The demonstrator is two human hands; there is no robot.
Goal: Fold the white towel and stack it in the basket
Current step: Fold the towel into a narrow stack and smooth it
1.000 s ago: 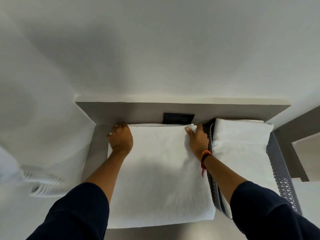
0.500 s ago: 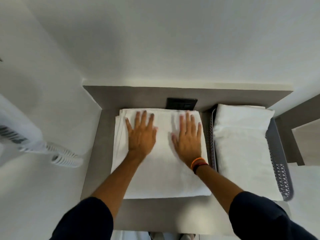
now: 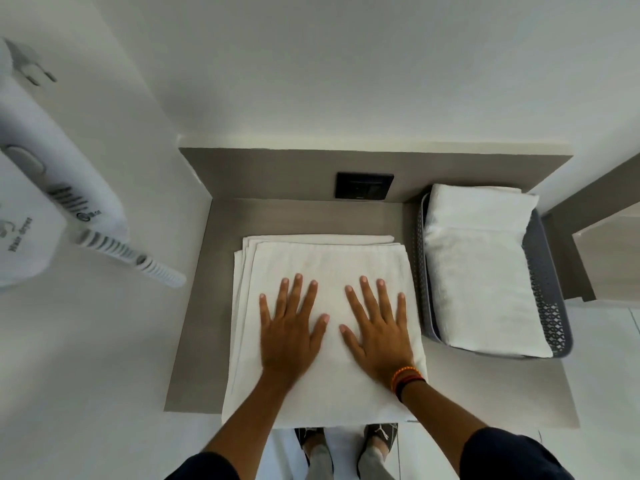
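Observation:
A folded white towel (image 3: 329,261) lies in several layers on the grey counter (image 3: 201,306), its near edge hanging slightly over the counter's front. My left hand (image 3: 289,327) and my right hand (image 3: 379,327) rest flat on it side by side, palms down, fingers spread, holding nothing. To the right stands a grey perforated basket (image 3: 550,306) with another folded white towel (image 3: 481,271) lying in it.
A black wall socket (image 3: 364,185) sits on the grey back panel behind the towel. A white wall hair dryer (image 3: 41,188) with a coiled cord (image 3: 138,263) hangs at the left. White walls close in the counter; my feet (image 3: 346,441) show on the floor below.
My hands left the towel's far corners, flattened onto it and slid toward me. The view tilted down, so the counter's front edge and my feet now show.

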